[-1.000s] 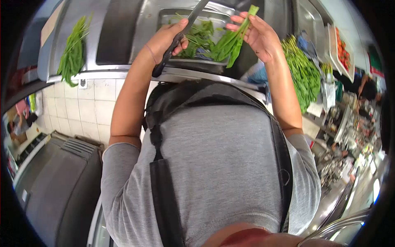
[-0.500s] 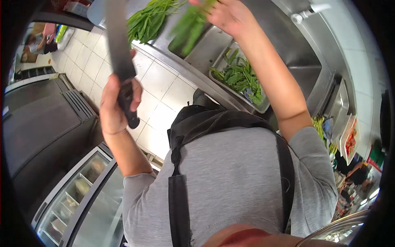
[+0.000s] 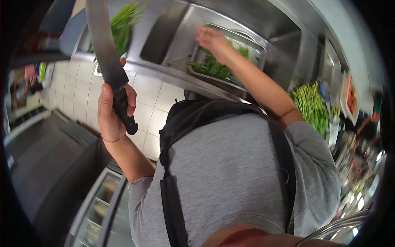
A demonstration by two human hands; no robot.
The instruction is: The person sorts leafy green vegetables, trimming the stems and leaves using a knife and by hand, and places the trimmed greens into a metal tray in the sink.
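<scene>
In the head camera's view, a person in a grey T-shirt (image 3: pixel 230 164) and a black apron (image 3: pixel 210 109) is standing at a stainless-steel bench (image 3: pixel 158 9) with a built-in sink (image 3: pixel 284 49). The left hand (image 3: pixel 110 113) is wrapping its fingers around the black handle (image 3: pixel 122 109) of a large kitchen knife (image 3: pixel 103 45), whose broad blade is pointing away from the body and running out at the upper edge. Behind the blade, a bunch of leafy greens (image 3: pixel 121 35) is lying on the bench, its leaves reaching the front edge. The right hand (image 3: pixel 216 45) is hovering over a rectangular metal tray (image 3: pixel 263 55) in the sink; its fingers are blurring, and whether they are spreading or pinching cannot be told. Loose cut greens (image 3: pixel 216 68) are lying inside the tray, below the hand and forearm. Beyond the right elbow, a larger heap of long-stemmed greens (image 3: pixel 310 105) is resting near a white crate (image 3: pixel 345 90) that is holding red produce (image 3: pixel 352 99). Pale floor tiles (image 3: pixel 144 90) are showing below the knife, while a glass-topped cabinet (image 3: pixel 98 208) is standing at lower left.
</scene>
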